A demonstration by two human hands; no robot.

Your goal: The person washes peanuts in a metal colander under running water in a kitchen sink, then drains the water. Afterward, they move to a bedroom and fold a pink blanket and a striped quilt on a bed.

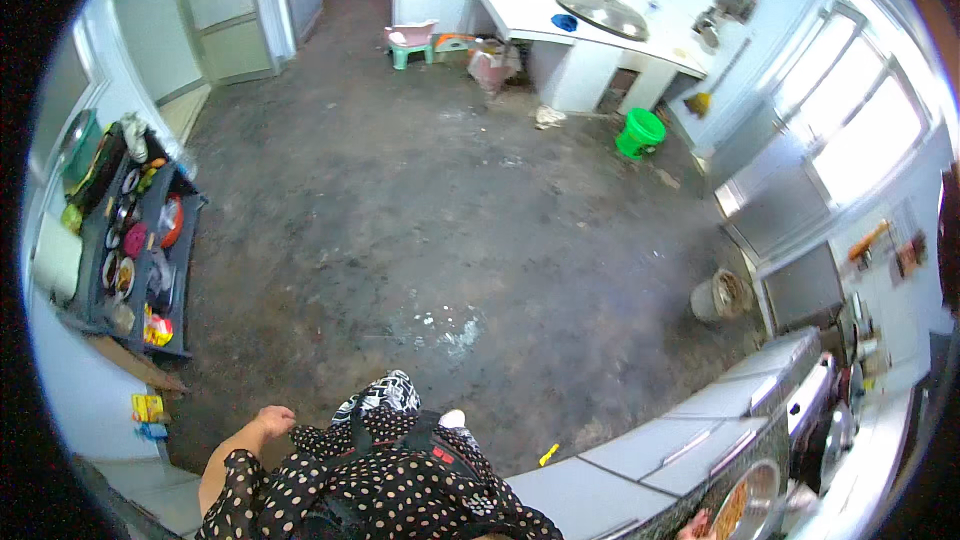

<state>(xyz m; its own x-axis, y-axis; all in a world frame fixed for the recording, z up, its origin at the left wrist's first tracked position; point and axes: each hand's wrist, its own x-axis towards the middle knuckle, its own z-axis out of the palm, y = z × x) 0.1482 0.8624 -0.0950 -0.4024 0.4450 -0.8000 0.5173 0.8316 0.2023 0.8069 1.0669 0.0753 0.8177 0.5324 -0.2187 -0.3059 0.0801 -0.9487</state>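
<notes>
At the lower right edge, my right hand (pixel 695 527) grips the near rim of a round metal bowl (pixel 768 488) holding brownish-orange food. Most of that hand is cut off by the picture's edge. The bowl is beside the dark kitchen counter (pixel 715 485); whether it rests there I cannot tell. My left hand (pixel 273 420) hangs at my side over the floor, its fingers loosely curled together with nothing visible in them. Between the arms is my black dotted clothing.
A dark shelf rack (pixel 190 270) with dishes and food stands at left. Grey-white cabinets (pixel 690 440) line the lower right. A bin (pixel 720 297), a green bucket (pixel 640 132), a white table (pixel 570 70) with a large lid (pixel 603 15), and a small stool (pixel 411 45) stand around the dark floor.
</notes>
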